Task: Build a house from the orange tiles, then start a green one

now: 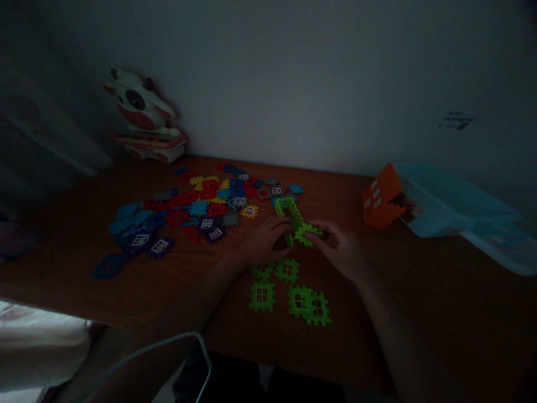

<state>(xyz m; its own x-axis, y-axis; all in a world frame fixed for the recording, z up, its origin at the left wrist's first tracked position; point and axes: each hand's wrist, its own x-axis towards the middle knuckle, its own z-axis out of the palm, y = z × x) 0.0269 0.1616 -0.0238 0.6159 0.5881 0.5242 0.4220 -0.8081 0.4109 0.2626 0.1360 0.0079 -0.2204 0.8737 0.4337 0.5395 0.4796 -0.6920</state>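
Observation:
Near the middle of the table, my left hand [268,240] curls around the left side of a small structure of joined green building tiles [293,212]. My right hand [339,249] pinches a green tile [307,234] at the right of that structure, thumb on top. Whether this tile is fully joined to the others I cannot tell. Closer to me lie several loose green window tiles [262,295], two of them overlapping [300,301]. One loose tile is partly hidden by my left forearm.
A spread of red, blue, yellow and grey tiles [199,208] covers the left of the brown table [361,336]. A cow-shaped toy keyboard [146,120] stands at the back left. At right are an orange tile house [381,196] and a pale blue bin [453,196]. A white cable [180,336] crosses in front.

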